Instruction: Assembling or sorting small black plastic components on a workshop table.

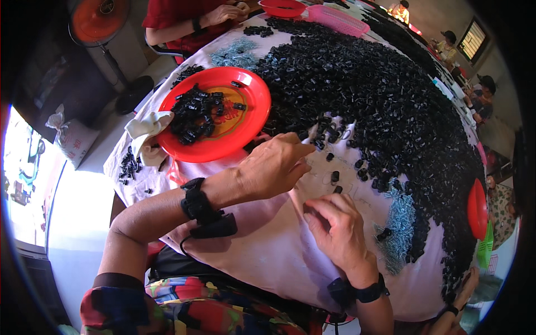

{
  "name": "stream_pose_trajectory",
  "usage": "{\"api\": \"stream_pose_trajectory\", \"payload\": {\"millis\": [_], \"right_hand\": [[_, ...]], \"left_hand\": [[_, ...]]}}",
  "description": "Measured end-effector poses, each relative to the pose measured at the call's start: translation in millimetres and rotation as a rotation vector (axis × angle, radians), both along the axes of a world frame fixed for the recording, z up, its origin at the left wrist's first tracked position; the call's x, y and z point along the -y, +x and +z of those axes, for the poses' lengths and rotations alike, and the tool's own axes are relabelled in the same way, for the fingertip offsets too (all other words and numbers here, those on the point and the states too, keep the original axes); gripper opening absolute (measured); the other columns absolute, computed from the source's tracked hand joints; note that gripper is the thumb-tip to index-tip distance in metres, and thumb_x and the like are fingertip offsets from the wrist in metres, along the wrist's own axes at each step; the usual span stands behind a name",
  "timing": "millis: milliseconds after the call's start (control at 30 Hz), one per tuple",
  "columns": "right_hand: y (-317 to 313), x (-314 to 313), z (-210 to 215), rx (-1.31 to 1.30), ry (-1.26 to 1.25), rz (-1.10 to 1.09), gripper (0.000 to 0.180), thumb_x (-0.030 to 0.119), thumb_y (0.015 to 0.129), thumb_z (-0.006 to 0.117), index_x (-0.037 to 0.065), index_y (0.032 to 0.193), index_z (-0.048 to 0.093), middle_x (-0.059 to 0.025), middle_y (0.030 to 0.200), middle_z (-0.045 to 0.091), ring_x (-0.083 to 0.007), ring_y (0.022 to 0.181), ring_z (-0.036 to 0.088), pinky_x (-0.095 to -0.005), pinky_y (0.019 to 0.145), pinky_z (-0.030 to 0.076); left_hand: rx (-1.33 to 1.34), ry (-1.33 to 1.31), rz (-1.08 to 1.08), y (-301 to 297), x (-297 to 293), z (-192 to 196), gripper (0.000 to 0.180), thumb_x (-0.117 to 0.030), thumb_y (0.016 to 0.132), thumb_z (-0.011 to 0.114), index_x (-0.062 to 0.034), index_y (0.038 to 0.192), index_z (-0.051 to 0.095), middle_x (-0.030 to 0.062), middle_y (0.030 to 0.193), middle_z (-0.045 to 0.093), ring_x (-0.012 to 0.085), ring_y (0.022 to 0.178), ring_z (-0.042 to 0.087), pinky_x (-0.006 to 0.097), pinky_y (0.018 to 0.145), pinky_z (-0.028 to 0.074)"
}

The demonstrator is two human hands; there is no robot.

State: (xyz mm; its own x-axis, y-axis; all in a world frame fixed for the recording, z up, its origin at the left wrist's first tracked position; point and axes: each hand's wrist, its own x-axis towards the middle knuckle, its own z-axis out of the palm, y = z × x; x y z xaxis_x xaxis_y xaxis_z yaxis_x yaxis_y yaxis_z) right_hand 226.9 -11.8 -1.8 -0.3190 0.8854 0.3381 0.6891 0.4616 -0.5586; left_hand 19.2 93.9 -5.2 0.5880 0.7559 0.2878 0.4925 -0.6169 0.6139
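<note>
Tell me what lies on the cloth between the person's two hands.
In the head view, a few loose small black parts lie on the pale cloth between the left hand and the right hand; otherwise that stretch is bare cloth.

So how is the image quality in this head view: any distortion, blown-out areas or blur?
Head view: strong fisheye bend, dark vignette at the corners; the table edge curves. Daylight at the lower left is blown out white. The left hand, right hand and red plate look sharp; the black parts pile merges into a dark mass.
</note>
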Motion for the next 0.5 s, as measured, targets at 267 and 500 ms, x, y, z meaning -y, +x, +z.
{"api": "stream_pose_trajectory", "payload": {"millis": [267, 500], "right_hand": [[21.1, 5.3, -14.1, -0.197, 0.123, 0.035, 0.015, 0.001, 0.084, 0.075, 0.003, 0.098, 0.076, -0.0104, 0.083, 0.072, -0.0303, 0.074, 0.067, -0.0385, 0.067, 0.055], [29.2, 13.9, -12.8, -0.179, 0.107, 0.120, 0.017, 0.002, 0.084, 0.076, 0.002, 0.100, 0.075, -0.0098, 0.075, 0.068, -0.0279, 0.066, 0.063, -0.0371, 0.059, 0.052]], "left_hand": [[-0.140, 0.224, 0.170, 66.9, -85.2, -10.1, 0.060, -0.028, 0.098, 0.062, 0.0051, 0.146, 0.047, 0.0296, 0.141, 0.053, 0.0470, 0.135, 0.048, 0.052, 0.114, 0.038], [-0.275, 0.104, 0.339, 129.3, -142.5, -24.3, 0.090, -0.058, 0.103, 0.047, 0.0031, 0.163, 0.019, 0.0386, 0.164, 0.020, 0.0524, 0.156, 0.015, 0.055, 0.127, 0.017]]}}
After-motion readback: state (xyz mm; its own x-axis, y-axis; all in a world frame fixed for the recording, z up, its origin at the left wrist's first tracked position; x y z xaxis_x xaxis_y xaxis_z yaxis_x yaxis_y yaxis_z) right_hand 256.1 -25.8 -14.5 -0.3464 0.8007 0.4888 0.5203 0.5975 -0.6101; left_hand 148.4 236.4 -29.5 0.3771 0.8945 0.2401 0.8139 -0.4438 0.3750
